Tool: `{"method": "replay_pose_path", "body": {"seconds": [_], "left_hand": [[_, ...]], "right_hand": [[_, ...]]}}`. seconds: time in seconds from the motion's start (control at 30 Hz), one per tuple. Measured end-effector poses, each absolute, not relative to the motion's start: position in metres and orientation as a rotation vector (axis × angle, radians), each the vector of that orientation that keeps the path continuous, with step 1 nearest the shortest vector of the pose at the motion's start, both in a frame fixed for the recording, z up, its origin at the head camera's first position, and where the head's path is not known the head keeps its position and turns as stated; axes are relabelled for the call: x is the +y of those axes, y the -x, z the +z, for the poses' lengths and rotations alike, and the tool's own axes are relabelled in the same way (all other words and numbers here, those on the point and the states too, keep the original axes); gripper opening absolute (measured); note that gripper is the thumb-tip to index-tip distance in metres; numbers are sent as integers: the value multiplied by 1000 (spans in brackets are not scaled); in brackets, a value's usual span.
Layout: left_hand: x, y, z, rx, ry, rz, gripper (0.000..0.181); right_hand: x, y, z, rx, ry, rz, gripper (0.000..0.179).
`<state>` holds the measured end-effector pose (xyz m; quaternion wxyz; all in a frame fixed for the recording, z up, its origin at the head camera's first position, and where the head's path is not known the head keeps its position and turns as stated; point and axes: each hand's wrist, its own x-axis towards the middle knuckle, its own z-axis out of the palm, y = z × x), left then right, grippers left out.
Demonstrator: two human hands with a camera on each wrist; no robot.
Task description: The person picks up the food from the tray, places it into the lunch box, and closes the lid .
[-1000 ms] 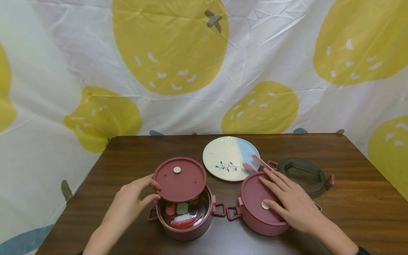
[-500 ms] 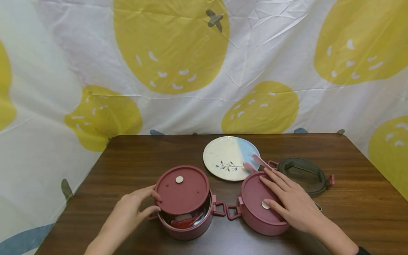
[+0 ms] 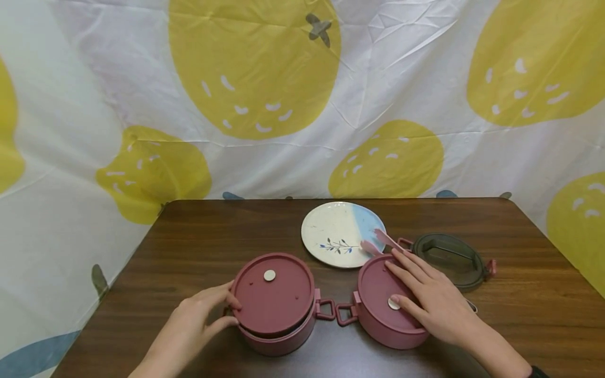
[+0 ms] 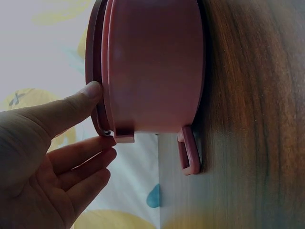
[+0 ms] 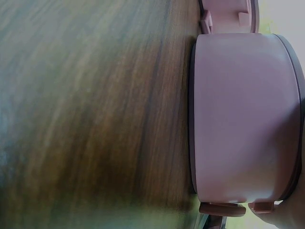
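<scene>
— Over the left pot (image 3: 276, 347), the left lid (image 3: 274, 299) has dropped lower.
— And the right lid (image 3: 375, 284)?
— Under the outstretched right hand (image 3: 435, 302).
— The nearer, left hand (image 3: 194, 317)?
— Pinching the left lid's left edge; a gap shows on the near side.

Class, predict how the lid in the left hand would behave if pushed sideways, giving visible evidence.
The lid would probably stay stiff: its disc looks flat, with no sag, though the left hand pinches only one edge. It may tip toward the near side, where a dark gap shows above the pot. The lid's smooth-looking surface might let it slide.
</scene>
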<state>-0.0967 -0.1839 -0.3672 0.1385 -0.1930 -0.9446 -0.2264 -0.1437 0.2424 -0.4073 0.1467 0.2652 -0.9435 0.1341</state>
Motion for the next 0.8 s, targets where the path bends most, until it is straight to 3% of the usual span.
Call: {"method": "replay_pose_path", "body": {"seconds": [0.8], "left_hand": [[-185, 95, -364, -2768, 615, -606, 30]], "right_hand": [[243, 143, -408, -2703, -760, 387, 59]]}}
